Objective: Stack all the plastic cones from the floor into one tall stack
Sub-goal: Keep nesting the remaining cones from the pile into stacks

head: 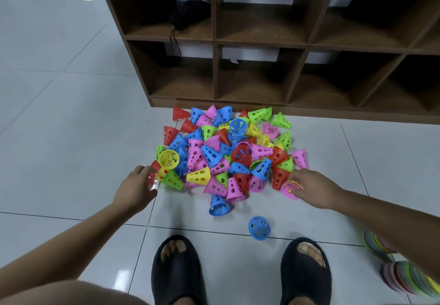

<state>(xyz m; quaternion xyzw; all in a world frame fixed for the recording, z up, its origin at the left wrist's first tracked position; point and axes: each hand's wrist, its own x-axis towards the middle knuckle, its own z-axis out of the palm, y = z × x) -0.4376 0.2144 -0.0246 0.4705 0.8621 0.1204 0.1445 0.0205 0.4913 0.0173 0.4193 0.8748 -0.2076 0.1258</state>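
At the pile's eight o'clock, the left hand hovered by a red cone; blur hid whether its fingers gripped. The pile of cones lay on the floor before the shelf. At four o'clock, the right hand curled its fingers round a pink cone.

Glossy pale tiled floor; brown wooden cubby shelf, dark items perhaps inside.

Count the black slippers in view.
2. The left slipper at bottom centre; the right slipper beside it, below the lone blue cone. Nothing suggests more hidden.
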